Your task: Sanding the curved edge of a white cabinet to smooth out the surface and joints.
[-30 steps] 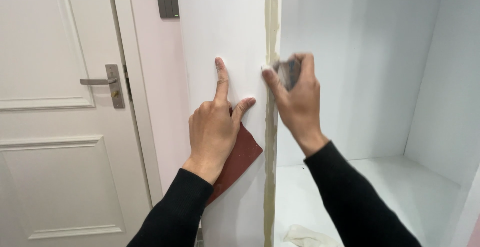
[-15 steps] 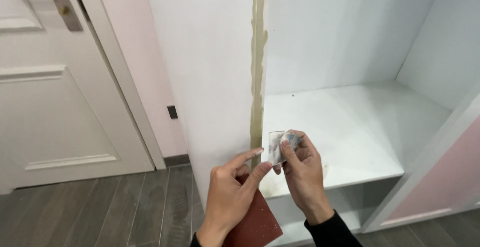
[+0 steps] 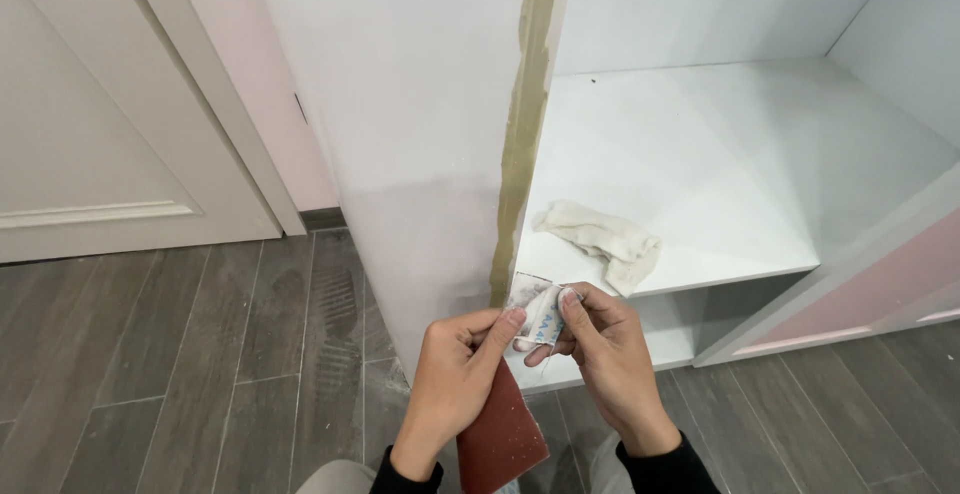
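Both hands meet low in the view, in front of the cabinet's side panel (image 3: 420, 144). The left hand (image 3: 452, 379) and the right hand (image 3: 607, 354) share one small folded piece of worn sandpaper (image 3: 535, 316), pale and greyish with faint markings; what those markings are cannot be made out. The left thumb and forefinger are closed on its left edge, the right fingers (image 3: 570, 306) pinched on its right side, so the piece is partly covered by fingertips. A larger reddish-brown sandpaper sheet (image 3: 500, 434) hangs below the left palm, tucked under the hand; how it is gripped is hidden, and its lower corner is near the frame's bottom edge. Dark sleeves are cut off at the bottom.

Just above the hands runs the panel's raw front edge (image 3: 522, 134), a tan strip with uneven borders. To its right, a crumpled off-white rag (image 3: 603, 239) lies on the white shelf (image 3: 720, 154), apart from the hands. A white door (image 3: 90, 154) stands at left over grey plank floor (image 3: 200, 354).
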